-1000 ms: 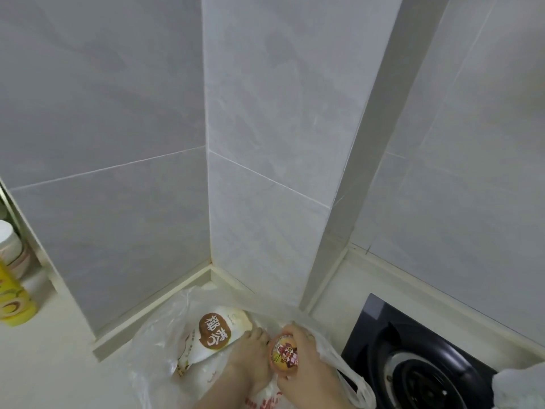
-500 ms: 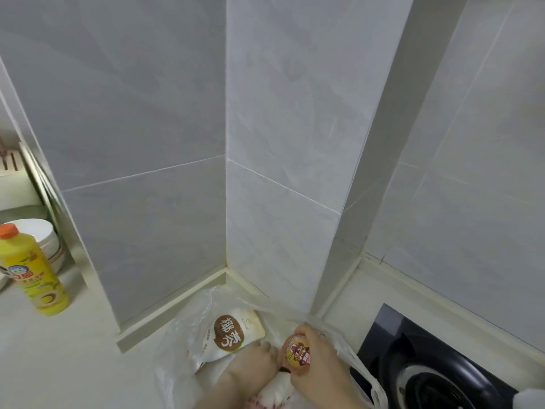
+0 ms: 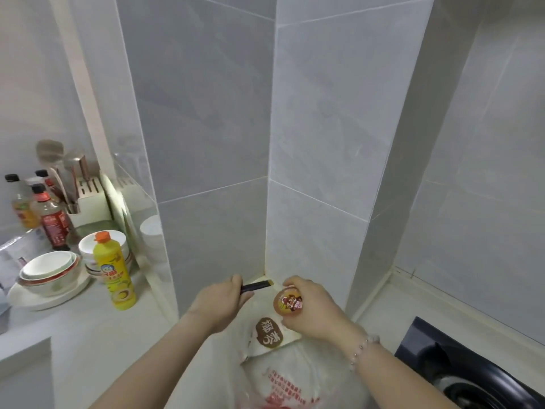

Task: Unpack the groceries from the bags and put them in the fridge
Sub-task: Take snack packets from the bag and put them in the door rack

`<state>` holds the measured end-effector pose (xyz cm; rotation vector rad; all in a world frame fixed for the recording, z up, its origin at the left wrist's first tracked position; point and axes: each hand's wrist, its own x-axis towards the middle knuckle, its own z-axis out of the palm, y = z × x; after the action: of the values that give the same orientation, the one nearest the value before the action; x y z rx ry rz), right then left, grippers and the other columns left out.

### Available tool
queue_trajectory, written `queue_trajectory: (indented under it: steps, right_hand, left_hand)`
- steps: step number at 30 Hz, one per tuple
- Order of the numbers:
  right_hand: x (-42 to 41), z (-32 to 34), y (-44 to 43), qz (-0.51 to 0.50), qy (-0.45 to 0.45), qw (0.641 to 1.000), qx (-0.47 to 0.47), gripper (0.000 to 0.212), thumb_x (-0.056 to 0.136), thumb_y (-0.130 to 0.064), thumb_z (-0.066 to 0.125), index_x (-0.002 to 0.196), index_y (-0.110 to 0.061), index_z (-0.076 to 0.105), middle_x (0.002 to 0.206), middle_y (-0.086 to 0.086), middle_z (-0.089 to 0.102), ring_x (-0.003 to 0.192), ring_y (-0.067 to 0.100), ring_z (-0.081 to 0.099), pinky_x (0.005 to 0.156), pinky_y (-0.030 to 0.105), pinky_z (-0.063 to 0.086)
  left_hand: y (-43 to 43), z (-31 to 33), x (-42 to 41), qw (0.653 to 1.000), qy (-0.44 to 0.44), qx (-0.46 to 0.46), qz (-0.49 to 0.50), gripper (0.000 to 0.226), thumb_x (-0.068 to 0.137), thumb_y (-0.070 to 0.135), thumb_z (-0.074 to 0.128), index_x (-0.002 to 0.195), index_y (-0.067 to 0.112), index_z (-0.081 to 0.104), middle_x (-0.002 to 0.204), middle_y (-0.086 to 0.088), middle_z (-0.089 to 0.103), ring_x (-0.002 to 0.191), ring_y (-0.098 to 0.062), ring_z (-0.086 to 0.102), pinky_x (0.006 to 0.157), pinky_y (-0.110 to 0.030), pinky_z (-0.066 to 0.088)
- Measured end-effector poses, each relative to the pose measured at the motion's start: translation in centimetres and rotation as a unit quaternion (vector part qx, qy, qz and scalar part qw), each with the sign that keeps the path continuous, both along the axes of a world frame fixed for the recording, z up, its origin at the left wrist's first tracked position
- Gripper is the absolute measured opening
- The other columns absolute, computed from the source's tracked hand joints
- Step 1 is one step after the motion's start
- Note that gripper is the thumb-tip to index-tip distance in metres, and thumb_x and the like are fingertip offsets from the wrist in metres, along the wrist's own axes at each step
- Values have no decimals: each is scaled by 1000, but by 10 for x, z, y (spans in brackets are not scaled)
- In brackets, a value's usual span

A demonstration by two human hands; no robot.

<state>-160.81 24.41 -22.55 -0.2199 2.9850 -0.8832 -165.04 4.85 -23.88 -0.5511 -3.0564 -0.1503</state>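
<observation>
Grey wall tiles (image 3: pixel 206 113) fill most of the head view and meet in a corner above a pale table (image 3: pixel 88 335).

At the near centre, a clear plastic bag (image 3: pixel 298 382) with red print lies on the table, its mouth toward the corner. A white pouch (image 3: pixel 269 333) with a brown oval label pokes out of the bag.

Above the bag's mouth, the left hand (image 3: pixel 219 304) is curled around one end of a thin dark packet (image 3: pixel 256 286), whose other end points right toward the corner. Just beside it, the right hand (image 3: pixel 312 309) grips a small round orange cup (image 3: pixel 289 303) with a colourful picture lid, lid facing the camera. A bead bracelet (image 3: pixel 361 348) sits on the right wrist.

On the left of the table stands a yellow bottle (image 3: pixel 114 276) with an orange cap. Behind it are stacked bowls (image 3: pixel 48 271), dark-capped sauce bottles (image 3: pixel 51 222) and a white knife block (image 3: pixel 88 202).

At the near right, a black stove (image 3: pixel 472 376) is set into the table.
</observation>
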Motion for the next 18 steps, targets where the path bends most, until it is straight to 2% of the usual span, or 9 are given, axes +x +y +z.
queue_trajectory:
  steps: [2,8,13,18]
  right_hand:
    - [-7,22,-2,2,22,1000,23,65,73,-23,71,133,-23,46,123,-1,51,114,16,50,93,20,40]
    - [0,50,-9,3,59,997,59,56,72,-20,72,124,-21,51,115,0,50,104,17,53,85,21,44]
    - [26,70,-23,36,100,992,69,50,69,-26,75,114,-20,55,108,-1,51,98,18,55,82,29,48]
    - [60,91,-39,98,136,985,43,51,69,-26,78,114,-21,55,110,-1,51,99,18,55,81,27,48]
  left_hand:
    - [-6,16,-2,1000,19,7,4,38,100,45,24,108,11,39,114,-13,58,103,-34,56,67,-35,30]
    - [-21,48,17,998,58,31,3,29,99,46,30,93,18,28,104,-10,60,93,-32,56,63,-33,32]
    - [-35,67,68,995,87,24,43,27,98,45,35,95,19,32,100,-9,62,92,-31,57,62,-32,30]
    - [-50,79,135,985,120,38,119,26,96,44,43,96,19,40,96,-6,62,87,-28,57,61,-32,33]
